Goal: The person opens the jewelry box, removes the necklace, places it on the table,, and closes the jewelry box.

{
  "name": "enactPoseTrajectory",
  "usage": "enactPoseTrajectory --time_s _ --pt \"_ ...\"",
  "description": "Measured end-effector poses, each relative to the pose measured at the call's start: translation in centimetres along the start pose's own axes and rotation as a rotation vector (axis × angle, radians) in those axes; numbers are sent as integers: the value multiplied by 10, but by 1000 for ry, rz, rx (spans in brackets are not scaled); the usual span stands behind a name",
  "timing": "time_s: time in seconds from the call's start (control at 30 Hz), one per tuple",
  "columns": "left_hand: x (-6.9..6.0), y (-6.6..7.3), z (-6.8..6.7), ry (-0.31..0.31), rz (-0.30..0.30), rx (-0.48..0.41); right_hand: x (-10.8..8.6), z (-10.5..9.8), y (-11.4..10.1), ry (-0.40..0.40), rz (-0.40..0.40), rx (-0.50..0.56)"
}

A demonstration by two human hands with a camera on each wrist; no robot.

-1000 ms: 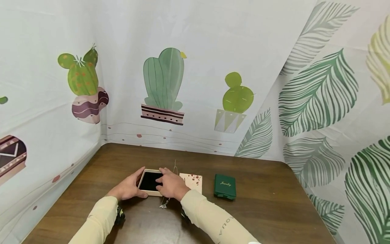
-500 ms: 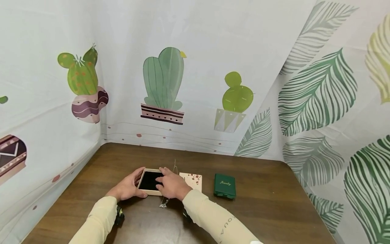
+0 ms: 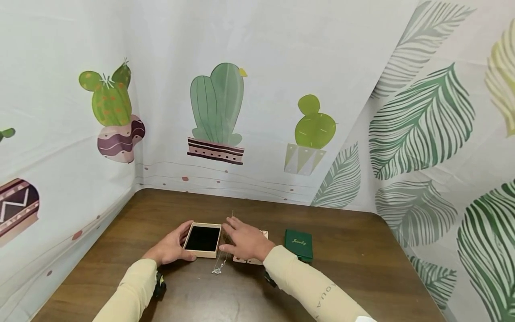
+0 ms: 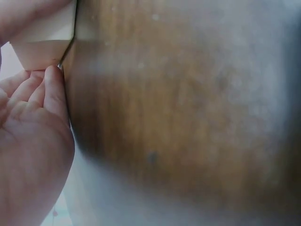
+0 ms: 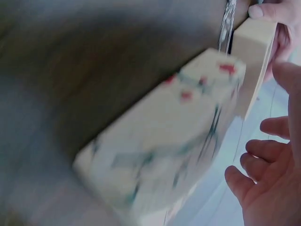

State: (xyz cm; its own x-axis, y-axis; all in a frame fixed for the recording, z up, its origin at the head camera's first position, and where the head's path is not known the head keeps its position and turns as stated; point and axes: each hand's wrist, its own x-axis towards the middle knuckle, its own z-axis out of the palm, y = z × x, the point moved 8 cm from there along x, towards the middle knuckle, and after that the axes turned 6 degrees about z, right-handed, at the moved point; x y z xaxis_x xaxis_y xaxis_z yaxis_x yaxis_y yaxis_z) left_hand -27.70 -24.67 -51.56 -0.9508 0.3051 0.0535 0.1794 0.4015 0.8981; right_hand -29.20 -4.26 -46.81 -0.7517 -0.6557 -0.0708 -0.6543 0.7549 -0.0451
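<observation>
The lidless cream gift box, lined with black padding, lies on the table. My left hand grips its left side, thumb at the near corner and fingers at the far one; the left wrist view shows the fingers against the box wall. Just right of the box lies a silver necklace with a pendant at its near end. Above the floral-printed lid is my right hand, fingers spread and holding nothing. The right wrist view shows that lid below the hand.
A dark green box marked "Jewelry" lies to the right of the lid. The brown wooden table meets hanging cloth printed with cacti and leaves along its back.
My right hand has left the black padding and moved right, over the floral lid. More of the padding and chain now shows. My left hand stays on the box.
</observation>
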Motion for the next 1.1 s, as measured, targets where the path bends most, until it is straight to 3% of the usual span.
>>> enactPoseTrajectory --time_s 0.13,0.23,0.43,0.7,1.1 --pt "0 0 0 1 5 -12 -9 0 19 -38 35 14" --pt "-3 1 1 -6 11 -23 -15 2 28 -60 45 -44" --pt "-9 4 0 6 2 -7 -23 0 39 -116 57 -157" --pt "-5 2 0 11 -8 9 -36 6 54 -235 111 -191" --pt "-1 1 1 -3 -14 25 -38 4 64 -194 99 -180"
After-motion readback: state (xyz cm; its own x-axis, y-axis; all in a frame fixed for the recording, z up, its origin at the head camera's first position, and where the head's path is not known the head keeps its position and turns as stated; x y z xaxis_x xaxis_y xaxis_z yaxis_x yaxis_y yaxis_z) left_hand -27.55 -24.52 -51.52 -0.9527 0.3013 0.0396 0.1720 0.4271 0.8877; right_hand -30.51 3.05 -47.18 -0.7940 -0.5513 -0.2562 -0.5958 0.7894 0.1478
